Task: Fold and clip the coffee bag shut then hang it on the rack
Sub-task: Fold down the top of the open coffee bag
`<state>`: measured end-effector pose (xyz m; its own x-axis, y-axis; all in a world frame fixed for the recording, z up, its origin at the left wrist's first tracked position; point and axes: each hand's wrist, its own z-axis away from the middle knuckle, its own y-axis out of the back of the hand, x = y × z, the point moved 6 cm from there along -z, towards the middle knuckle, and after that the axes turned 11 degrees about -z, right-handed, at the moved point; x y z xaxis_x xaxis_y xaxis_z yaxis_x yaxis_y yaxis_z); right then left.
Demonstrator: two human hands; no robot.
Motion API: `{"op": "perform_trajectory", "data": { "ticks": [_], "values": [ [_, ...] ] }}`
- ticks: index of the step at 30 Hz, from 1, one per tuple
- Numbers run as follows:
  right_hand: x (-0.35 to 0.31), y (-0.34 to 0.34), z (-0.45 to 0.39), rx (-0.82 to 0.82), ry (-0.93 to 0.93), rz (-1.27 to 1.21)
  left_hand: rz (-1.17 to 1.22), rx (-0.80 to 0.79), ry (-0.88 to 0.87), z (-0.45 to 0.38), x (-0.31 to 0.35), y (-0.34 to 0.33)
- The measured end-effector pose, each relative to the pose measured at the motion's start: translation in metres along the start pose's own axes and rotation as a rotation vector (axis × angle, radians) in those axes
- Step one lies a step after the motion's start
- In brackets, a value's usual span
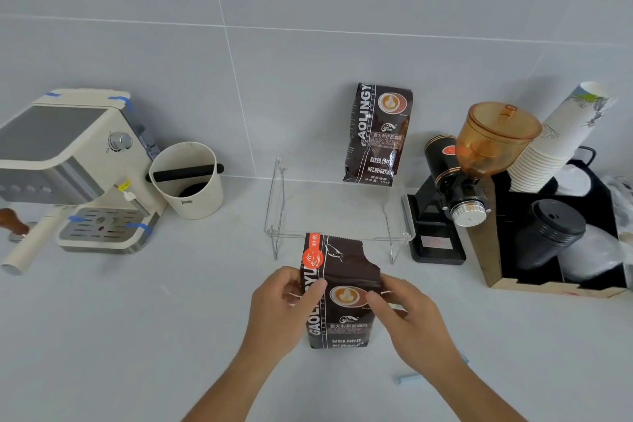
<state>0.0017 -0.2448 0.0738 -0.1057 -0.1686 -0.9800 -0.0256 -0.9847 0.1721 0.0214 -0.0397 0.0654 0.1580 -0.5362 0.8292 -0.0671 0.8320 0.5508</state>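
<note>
Left hand [274, 315] and right hand [411, 322] bare, forearms unsleeved, no rings.

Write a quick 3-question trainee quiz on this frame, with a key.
1. True or false: the torn-top coffee bag is already clipped.
2. Which hands grip it? A) left only B) right only C) both
3. The second coffee bag leans against the ____.

Key: 1. False, its top is open and unfolded. 2. C, left hand and right hand pinch its sides in front of the rack. 3. Wall.
</note>
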Motion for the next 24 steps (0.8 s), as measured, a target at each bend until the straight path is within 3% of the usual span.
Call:
{"op": "perform_trajectory", "data": {
  "ticks": [8,14,24],
  "values": [
    [-0.016,0.010,-0.015,0.115,0.057,0.061,0.050,-0.022,-0.013,-0.006,0.011,0.004],
    [-0.026,0.002,-0.025,0.081,0.013,-0.020,-0.050,0.033,-0.088,-0.010,0.018,0.014],
    [-0.033,-0.005,-0.029,0.051,-0.022,-0.091,0.157,-0.022,-0.044,-0.020,0.023,0.022]
  ]
}}
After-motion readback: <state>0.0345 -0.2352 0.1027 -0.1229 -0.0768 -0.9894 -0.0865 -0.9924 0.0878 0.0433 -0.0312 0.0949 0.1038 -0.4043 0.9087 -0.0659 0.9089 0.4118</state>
